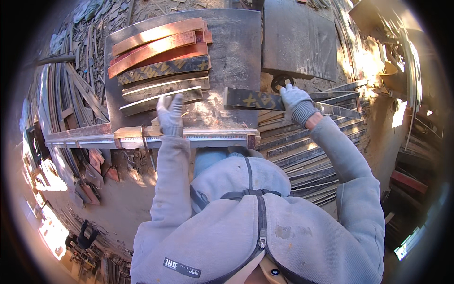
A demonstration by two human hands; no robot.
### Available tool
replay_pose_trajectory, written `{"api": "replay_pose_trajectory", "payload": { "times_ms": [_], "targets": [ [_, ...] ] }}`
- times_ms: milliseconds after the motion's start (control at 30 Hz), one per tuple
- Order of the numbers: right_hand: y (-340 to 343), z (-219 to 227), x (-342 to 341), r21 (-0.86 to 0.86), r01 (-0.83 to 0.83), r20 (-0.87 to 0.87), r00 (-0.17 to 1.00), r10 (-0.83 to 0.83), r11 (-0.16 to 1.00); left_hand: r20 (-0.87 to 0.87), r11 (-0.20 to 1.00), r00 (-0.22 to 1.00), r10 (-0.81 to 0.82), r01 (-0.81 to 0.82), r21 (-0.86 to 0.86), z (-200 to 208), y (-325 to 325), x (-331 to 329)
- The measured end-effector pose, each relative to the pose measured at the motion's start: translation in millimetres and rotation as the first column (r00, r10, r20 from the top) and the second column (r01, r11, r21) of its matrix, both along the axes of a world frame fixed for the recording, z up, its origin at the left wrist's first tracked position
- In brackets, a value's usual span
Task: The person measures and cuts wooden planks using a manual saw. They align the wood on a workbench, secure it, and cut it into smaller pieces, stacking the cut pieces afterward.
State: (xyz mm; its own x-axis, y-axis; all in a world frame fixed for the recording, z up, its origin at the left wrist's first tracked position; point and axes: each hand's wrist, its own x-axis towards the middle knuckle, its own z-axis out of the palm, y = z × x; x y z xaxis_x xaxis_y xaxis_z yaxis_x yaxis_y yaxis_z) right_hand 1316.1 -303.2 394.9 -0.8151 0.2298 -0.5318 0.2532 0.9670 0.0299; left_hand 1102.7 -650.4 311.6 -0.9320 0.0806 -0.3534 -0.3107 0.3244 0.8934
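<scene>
My right hand (297, 100), in a pale glove, is closed around the right end of a dark wooden strip (253, 99) with yellowish markings. The strip's left end reaches over the right part of a dark tabletop (231, 52). My left hand (170, 113), gloved too, has its fingers out and apart at the nearest of several wooden strips (161, 100) lying side by side on the tabletop's left. Whether it touches that strip is hard to tell. Farther back lie reddish-brown strips (156, 38) and a dark marked one (163, 69).
A rail with a measuring scale (208, 138) runs along the tabletop's near edge, with a wooden block (130, 132) on it. A dark box-like surface (300, 42) and a black handwheel (282, 82) stand at right. Stacked strips (312, 151) lie below my right arm.
</scene>
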Motion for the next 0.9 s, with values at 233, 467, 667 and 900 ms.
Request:
{"api": "replay_pose_trajectory", "payload": {
  "times_ms": [233,467,667,900],
  "targets": [
    [-43,-20,-18,-0.217,-0.073,0.056,0.995,0.087,0.973,0.468,0.903,0.794,-0.388,0.225,0.367,-16,39,39],
    [14,-78,40,-0.167,0.011,0.08,0.997,0.002,0.986,0.804,0.992,0.585,-0.104,0.005,0.125,-46,32,-2],
    [23,-121,50,-0.105,-0.018,-0.087,0.996,0.008,0.994,0.828,0.994,0.551,-0.099,0.086,0.061,-62,25,-1],
    [19,-112,69,-0.144,-0.083,-0.12,0.991,0.065,0.986,0.362,0.844,0.838,-0.409,0.498,-0.2,-127,4,-3]
  ]
}}
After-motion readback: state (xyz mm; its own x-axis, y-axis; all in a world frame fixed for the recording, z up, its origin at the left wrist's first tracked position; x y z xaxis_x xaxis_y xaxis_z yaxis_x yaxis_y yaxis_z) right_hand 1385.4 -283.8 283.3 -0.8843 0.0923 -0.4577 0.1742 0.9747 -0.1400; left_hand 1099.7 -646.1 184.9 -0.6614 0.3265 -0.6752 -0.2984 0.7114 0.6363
